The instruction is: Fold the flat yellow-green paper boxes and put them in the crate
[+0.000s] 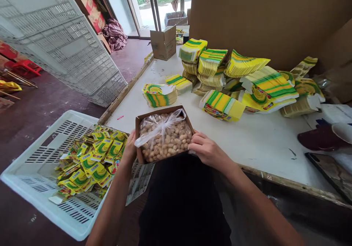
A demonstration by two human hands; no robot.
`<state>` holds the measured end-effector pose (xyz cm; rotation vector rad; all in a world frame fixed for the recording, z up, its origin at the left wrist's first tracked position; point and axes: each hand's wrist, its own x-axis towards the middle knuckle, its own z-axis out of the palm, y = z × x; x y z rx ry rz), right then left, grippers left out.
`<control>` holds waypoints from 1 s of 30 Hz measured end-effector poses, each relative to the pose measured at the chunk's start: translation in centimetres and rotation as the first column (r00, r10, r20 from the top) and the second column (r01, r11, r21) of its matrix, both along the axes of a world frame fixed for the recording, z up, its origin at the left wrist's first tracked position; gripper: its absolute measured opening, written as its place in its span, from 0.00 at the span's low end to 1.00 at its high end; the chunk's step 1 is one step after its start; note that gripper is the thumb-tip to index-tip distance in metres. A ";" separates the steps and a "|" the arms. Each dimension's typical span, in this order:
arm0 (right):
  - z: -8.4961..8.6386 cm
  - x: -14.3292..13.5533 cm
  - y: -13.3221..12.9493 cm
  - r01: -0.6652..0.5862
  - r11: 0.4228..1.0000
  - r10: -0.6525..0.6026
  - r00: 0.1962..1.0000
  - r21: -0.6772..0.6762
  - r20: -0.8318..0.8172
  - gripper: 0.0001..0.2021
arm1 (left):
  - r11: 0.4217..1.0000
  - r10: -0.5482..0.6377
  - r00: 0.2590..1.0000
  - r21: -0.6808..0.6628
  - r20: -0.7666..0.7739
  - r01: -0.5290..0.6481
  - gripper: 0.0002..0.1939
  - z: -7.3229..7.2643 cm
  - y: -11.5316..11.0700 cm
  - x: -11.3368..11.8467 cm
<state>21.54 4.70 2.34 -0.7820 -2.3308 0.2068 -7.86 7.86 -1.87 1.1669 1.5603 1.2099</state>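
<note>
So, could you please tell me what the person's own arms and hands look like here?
The left hand and right hand are bare, with no gloves visible. Both forearms are uncovered too, with no sleeves, watch or bracelet in view. Between them, plain black clothing covers the person's body.

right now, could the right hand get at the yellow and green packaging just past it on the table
Probably yes: nothing seems to stand between the right hand and the packaging, but that hand holds the box, so it would likely need to leave that to the left hand.
</note>
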 end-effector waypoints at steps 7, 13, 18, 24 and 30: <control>3.2 -0.8 0.1 0.083 0.974 -0.071 0.995 -0.210 0.068 0.04 | 0.923 0.130 0.865 0.377 -0.485 0.073 0.11 7.0 2.2 -1.4; 5.8 -5.8 2.8 0.514 0.818 -0.407 0.835 -0.260 0.370 0.08 | 0.648 -0.440 0.399 0.023 -0.805 0.761 0.10 9.9 6.9 0.6; 5.9 -8.2 5.1 0.566 0.757 -0.353 0.775 -0.327 0.525 0.12 | 0.594 -0.465 0.389 0.046 -0.795 0.803 0.09 8.8 8.3 1.4; 4.9 -3.6 3.5 0.642 0.692 -0.551 0.765 -0.329 0.335 0.08 | 0.910 -0.246 0.810 0.161 -0.532 0.382 0.06 6.9 7.9 -1.7; 4.4 -0.1 1.8 0.574 0.749 -0.583 0.808 -0.331 0.081 0.08 | 0.900 -0.038 0.846 0.350 -0.531 0.260 0.07 8.3 6.0 -1.7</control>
